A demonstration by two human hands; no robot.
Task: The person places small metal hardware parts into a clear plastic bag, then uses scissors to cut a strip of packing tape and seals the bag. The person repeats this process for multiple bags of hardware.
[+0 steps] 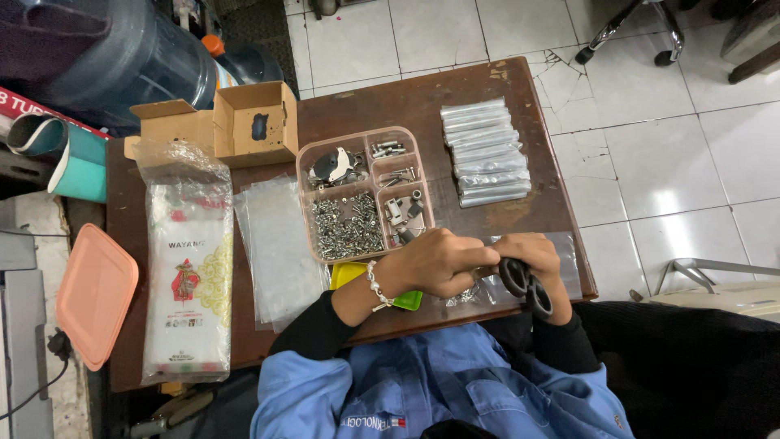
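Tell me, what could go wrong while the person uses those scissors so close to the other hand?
The black-handled scissors in the right hand sit right beside the left hand, so a finger might get nicked. Both hands crowd a clear plastic bag at the table's near edge; it could slip off. The left hand is also close to the open tray of screws, which a bump might spill.

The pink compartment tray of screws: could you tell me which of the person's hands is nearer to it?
Left. The left hand lies right at the pink compartment tray's near corner, by the screws; the right hand, gripping black scissors, sits farther to the right.
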